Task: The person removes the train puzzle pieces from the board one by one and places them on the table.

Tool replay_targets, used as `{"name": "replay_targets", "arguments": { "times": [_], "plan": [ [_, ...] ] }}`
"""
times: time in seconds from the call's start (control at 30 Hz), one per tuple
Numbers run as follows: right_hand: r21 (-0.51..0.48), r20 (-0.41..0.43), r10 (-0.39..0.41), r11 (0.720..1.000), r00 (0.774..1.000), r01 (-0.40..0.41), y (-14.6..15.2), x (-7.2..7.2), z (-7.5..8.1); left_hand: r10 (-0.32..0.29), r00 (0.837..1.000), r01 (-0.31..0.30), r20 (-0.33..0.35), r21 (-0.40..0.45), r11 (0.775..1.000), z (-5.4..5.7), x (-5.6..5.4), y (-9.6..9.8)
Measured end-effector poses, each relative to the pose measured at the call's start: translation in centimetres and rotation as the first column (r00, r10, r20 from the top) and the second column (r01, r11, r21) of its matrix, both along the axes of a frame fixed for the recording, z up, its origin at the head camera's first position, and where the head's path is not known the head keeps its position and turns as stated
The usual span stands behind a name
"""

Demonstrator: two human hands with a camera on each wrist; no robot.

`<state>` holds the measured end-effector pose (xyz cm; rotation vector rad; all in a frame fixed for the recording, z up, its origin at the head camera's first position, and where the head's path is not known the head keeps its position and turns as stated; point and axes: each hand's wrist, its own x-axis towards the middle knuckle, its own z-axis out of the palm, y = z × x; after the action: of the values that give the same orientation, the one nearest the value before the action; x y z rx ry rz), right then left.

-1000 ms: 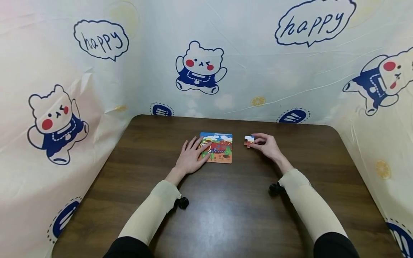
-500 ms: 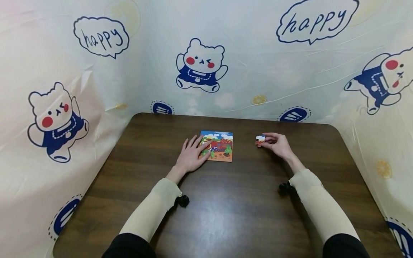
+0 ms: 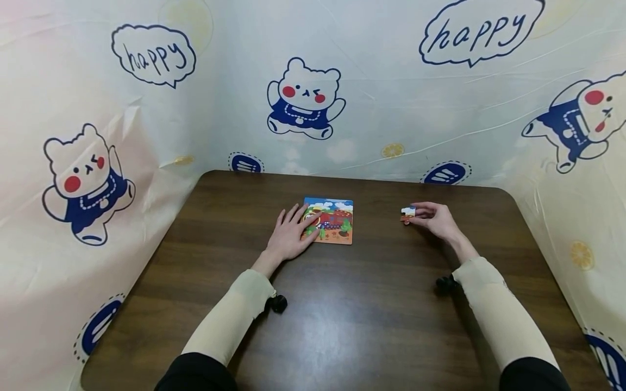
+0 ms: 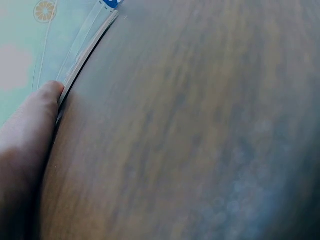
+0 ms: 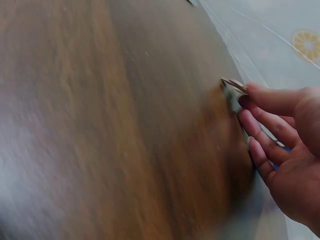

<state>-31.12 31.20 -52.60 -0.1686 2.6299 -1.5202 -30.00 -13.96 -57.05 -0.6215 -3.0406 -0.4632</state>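
Nearest to us, on the near side of the puzzle [image 3: 339, 221], two cream sleeves [image 3: 230, 315] with black upper parts reach over the brown table [image 3: 323, 336], one from the puzzle's left and one from its right. We see a small black knob [image 3: 279, 304] at each cuff.

Farther in, we find the left hand [image 3: 287, 238] resting across the left part of the puzzle, fingers spread and gripping nothing. The puzzle lies flat on the table; we make out blue sky, white clouds, red shapes, green plants and orange ground, with part of its left side hidden under the fingers.

To the right of the puzzle and well apart from it, the right hand [image 3: 442, 221] pinches a puzzle piece [image 3: 408, 214] between thumb and fingers. We see white along the piece's upper part and reddish brown below; whether it touches the table we cannot tell.

Beyond the puzzle, a pale cloth [image 3: 371, 108] hangs behind the table, printed with a bear [image 3: 306, 100] behind the puzzle and "happy" bubbles [image 3: 154, 56] to either side.
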Motion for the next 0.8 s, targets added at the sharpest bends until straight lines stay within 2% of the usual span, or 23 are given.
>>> {"name": "replay_targets", "arguments": {
  "times": [0.27,0.53,0.8],
  "plan": [
    [0.155,0.007,0.040,0.987,0.999,-0.041,2.0,0.1,0.5,0.000,1.000,0.000,-0.002,0.009,1.000,-0.1,0.0,-0.1],
    [0.326,0.009,0.036,0.945,0.999,-0.037,3.4,0.2,0.8,0.007,1.000,-0.007,0.004,0.006,1.000,-0.1,-0.1,-0.1],
    [0.392,-0.032,0.046,0.919,0.998,-0.030,3.9,0.4,0.5,0.021,1.000,-0.021,0.002,0.004,1.000,-0.1,-0.1,-0.1]
  ]
}}
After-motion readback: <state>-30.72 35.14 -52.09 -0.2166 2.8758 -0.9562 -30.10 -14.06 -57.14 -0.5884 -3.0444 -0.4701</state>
